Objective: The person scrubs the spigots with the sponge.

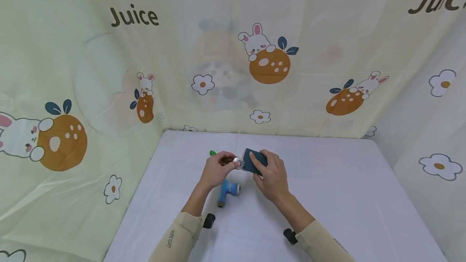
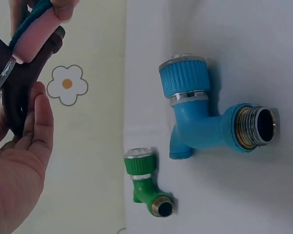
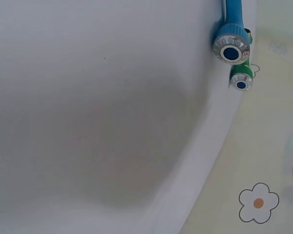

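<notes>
My left hand [image 1: 214,172] holds a dark brown faucet [image 2: 20,90], its fingers under the body in the left wrist view. The faucet has a ridged knob with a silvery cap, which faces right in the head view. My right hand [image 1: 274,178] grips a sponge [image 1: 253,161] with a dark teal scouring side and pink foam. In the left wrist view, the pink foam [image 2: 37,35] lies against the faucet beside its knob. Both hands are raised over the table, and the faucet's body is mostly hidden by the left fingers in the head view.
A blue faucet [image 1: 225,191] lies on the white table [image 1: 335,197] below the hands. Farther back, a green faucet [image 2: 146,187] lies mostly behind the left hand in the head view. A printed curtain [image 1: 309,104] hangs along the table's far edge.
</notes>
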`<state>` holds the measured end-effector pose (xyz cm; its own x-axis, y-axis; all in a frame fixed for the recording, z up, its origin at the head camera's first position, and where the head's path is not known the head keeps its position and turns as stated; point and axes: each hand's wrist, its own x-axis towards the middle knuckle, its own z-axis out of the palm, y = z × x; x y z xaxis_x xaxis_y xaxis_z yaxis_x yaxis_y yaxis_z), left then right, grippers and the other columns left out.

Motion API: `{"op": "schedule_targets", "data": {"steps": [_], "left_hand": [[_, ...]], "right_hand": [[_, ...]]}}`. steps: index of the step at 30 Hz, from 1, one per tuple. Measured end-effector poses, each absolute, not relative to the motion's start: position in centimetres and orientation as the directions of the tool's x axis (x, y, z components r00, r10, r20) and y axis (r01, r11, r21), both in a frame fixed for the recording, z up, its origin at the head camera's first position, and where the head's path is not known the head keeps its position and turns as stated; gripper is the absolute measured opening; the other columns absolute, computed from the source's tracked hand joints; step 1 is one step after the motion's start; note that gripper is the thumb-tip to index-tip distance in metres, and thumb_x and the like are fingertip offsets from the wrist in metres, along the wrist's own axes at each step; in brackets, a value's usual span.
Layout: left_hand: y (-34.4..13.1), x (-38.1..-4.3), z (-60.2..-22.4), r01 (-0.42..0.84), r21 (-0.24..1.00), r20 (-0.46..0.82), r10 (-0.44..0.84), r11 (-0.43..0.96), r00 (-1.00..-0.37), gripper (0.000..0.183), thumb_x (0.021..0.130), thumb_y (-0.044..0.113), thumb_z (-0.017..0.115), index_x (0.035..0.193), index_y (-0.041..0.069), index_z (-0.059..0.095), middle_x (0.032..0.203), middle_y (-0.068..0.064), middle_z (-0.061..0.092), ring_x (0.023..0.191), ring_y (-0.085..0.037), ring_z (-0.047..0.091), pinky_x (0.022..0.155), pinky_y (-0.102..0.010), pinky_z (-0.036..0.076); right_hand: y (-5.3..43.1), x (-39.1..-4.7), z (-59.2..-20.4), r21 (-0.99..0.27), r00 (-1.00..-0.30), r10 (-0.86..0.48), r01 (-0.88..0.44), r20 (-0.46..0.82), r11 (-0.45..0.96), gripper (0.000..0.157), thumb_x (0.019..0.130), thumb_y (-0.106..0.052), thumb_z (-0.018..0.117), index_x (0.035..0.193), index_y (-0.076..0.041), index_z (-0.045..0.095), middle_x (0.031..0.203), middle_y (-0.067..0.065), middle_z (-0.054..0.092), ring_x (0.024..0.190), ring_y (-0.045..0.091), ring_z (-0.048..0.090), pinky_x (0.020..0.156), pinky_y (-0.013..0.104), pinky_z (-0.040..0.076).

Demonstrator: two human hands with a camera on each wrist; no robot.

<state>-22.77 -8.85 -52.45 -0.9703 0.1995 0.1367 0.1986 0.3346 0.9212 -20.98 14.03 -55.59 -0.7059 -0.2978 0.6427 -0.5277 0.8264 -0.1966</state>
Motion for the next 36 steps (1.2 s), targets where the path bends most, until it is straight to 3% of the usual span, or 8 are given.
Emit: {"op": "schedule_targets", "data": {"steps": [11, 18, 27, 32, 36], "left_hand": [[-9.1, -22.6, -52.3, 0.182, 0.951, 0.126, 0.225, 0.248, -0.966, 0.031, 0.091, 0.025, 0.081, 0.117, 0.011, 0.073, 0.108, -0.008, 0.074, 0.093, -0.019, 0.068, 0.080, -0.027, 0.057], [-8.9, -22.4, -52.1, 0.159, 0.956, 0.111, 0.201, 0.244, -0.973, 0.029, 0.091, 0.014, 0.079, 0.118, 0.005, 0.072, 0.107, -0.012, 0.074, 0.090, -0.016, 0.066, 0.077, -0.024, 0.055], [-9.3, -22.5, -52.7, 0.177, 0.958, 0.126, 0.222, 0.226, -0.967, 0.029, 0.092, 0.024, 0.079, 0.118, 0.011, 0.072, 0.109, -0.009, 0.074, 0.093, -0.017, 0.068, 0.080, -0.026, 0.058], [-9.4, -22.5, -52.7, 0.138, 0.970, 0.099, 0.191, 0.202, -0.977, 0.028, 0.094, 0.028, 0.077, 0.118, 0.013, 0.072, 0.109, -0.006, 0.073, 0.096, -0.017, 0.067, 0.084, -0.028, 0.055], [-9.3, -22.6, -52.8, 0.094, 0.989, 0.076, 0.157, 0.116, -0.985, 0.030, 0.096, 0.029, 0.076, 0.121, 0.012, 0.072, 0.113, -0.006, 0.072, 0.100, -0.016, 0.067, 0.093, -0.031, 0.055]], "right_hand": [[14.5, -21.3, -55.5, -0.252, -0.745, -0.250, -0.490, 0.618, 0.835, 0.065, 0.081, -0.014, 0.084, 0.143, -0.017, 0.065, 0.142, 0.022, 0.053, 0.126, 0.040, 0.050, 0.097, 0.054, 0.051], [14.8, -21.4, -55.4, -0.275, -0.762, -0.232, -0.472, 0.604, 0.837, 0.067, 0.082, -0.013, 0.083, 0.145, -0.018, 0.063, 0.144, 0.021, 0.052, 0.127, 0.039, 0.049, 0.097, 0.052, 0.050], [15.1, -21.4, -55.5, -0.317, -0.776, -0.202, -0.460, 0.597, 0.830, 0.065, 0.084, -0.014, 0.081, 0.146, -0.018, 0.062, 0.143, 0.022, 0.052, 0.127, 0.040, 0.050, 0.097, 0.053, 0.051], [15.2, -21.4, -55.5, -0.375, -0.742, -0.149, -0.488, 0.653, 0.788, 0.065, 0.082, -0.013, 0.081, 0.144, -0.013, 0.063, 0.141, 0.023, 0.054, 0.125, 0.041, 0.052, 0.096, 0.056, 0.051], [14.8, -21.0, -55.3, -0.411, -0.677, -0.139, -0.582, 0.722, 0.702, 0.070, 0.080, -0.013, 0.081, 0.147, -0.012, 0.060, 0.143, 0.022, 0.054, 0.125, 0.038, 0.051, 0.096, 0.056, 0.055]]}}
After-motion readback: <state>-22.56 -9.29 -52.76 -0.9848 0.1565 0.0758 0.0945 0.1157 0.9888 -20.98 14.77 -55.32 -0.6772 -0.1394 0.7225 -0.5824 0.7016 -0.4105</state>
